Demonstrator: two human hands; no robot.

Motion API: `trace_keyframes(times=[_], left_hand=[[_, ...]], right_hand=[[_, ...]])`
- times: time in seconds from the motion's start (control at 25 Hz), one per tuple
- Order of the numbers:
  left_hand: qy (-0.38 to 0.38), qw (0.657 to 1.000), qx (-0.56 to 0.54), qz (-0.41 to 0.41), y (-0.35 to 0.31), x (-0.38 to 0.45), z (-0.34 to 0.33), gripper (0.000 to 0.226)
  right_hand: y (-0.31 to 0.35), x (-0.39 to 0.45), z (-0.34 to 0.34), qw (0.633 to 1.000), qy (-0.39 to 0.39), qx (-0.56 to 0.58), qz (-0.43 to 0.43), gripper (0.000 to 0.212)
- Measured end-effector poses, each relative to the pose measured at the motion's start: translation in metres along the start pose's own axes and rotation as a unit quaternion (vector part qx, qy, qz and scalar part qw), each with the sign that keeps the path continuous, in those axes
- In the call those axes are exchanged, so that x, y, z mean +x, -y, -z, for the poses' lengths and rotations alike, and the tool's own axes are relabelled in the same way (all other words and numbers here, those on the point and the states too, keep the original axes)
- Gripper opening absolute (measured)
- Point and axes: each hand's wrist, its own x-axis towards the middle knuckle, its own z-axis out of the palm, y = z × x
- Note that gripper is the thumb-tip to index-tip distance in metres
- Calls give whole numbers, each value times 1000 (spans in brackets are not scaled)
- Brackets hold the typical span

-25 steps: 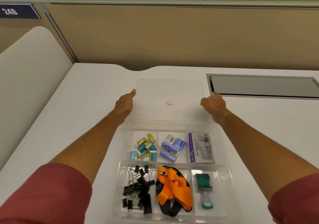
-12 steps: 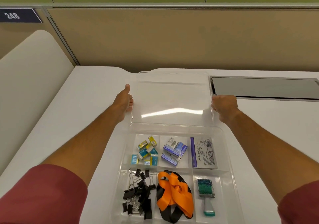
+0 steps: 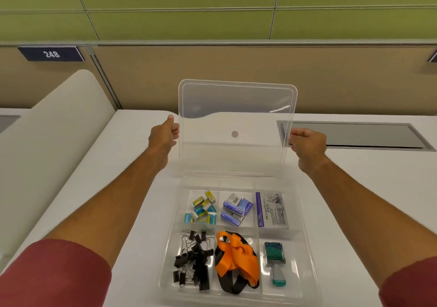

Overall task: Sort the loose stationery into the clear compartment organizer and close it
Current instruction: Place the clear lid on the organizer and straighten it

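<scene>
White desk (image 3: 118,164), tan partition (image 3: 212,70) behind. Left hand (image 3: 163,136) and right hand (image 3: 307,141) each pinch a side edge of the clear lid (image 3: 236,122), standing near upright between them. Organizer (image 3: 307,247) sits open just below the hands, holding clips (image 3: 194,259), lanyard (image 3: 236,259), staple boxes (image 3: 203,207).

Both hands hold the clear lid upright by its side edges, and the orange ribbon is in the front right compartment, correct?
Not quite. The head view shows the orange ribbon in the front middle compartment. The left hand and right hand do hold the lid upright by its sides.
</scene>
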Motion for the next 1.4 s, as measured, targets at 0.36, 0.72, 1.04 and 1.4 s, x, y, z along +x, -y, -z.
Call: trace_keyframes(times=[0.36,0.72,1.04,1.4], left_hand=[[-7,990,-141,-25,-17,-56,29,34],[38,980,-193,-9,20,-113,64,11],[66,992,-107,-18,58,-118,86,12],[68,997,-22,-9,84,-121,100,15]], right_hand=[[25,-54,39,991,31,130,22,23],[8,-94,80,973,65,211,-60,20],[-26,-134,91,992,32,114,-51,10],[-44,-164,102,995,57,21,-78,8]])
